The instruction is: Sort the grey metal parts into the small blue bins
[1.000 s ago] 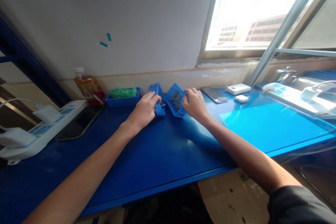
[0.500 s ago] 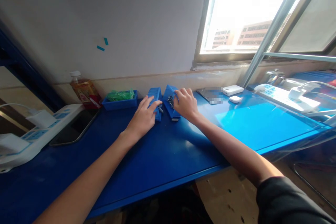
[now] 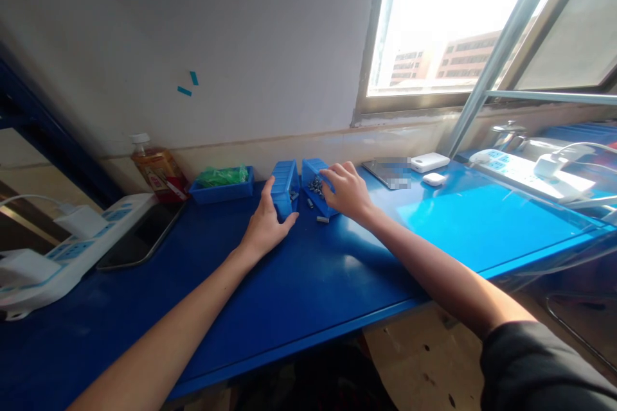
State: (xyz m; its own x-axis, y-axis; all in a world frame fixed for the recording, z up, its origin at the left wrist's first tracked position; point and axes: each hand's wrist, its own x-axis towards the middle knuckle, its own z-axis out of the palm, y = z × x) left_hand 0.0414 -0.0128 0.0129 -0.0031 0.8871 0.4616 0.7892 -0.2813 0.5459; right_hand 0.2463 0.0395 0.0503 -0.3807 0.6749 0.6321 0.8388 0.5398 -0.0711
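Two small blue bins stand side by side at the back of the blue table (image 3: 299, 282). My left hand (image 3: 265, 226) rests beside the left blue bin (image 3: 284, 186), thumb and fingers spread around its near end. My right hand (image 3: 348, 191) curls its fingers over the rim of the right blue bin (image 3: 313, 183), which holds several small dark metal parts (image 3: 315, 186). A few metal parts (image 3: 322, 219) lie loose on the table between and in front of the bins.
A blue tray with green bags (image 3: 222, 181) and a pump bottle (image 3: 157, 167) stand at the back left. A phone (image 3: 139, 239) and a white power strip (image 3: 62, 250) lie left. Another phone (image 3: 390, 173), a white box (image 3: 430, 162), an earbud case (image 3: 434, 179) and a second power strip (image 3: 525, 174) lie right.
Both bins were set back down from a tilt and a few metal parts now lie on the table. My left hand slid off the left bin's top to its near end.
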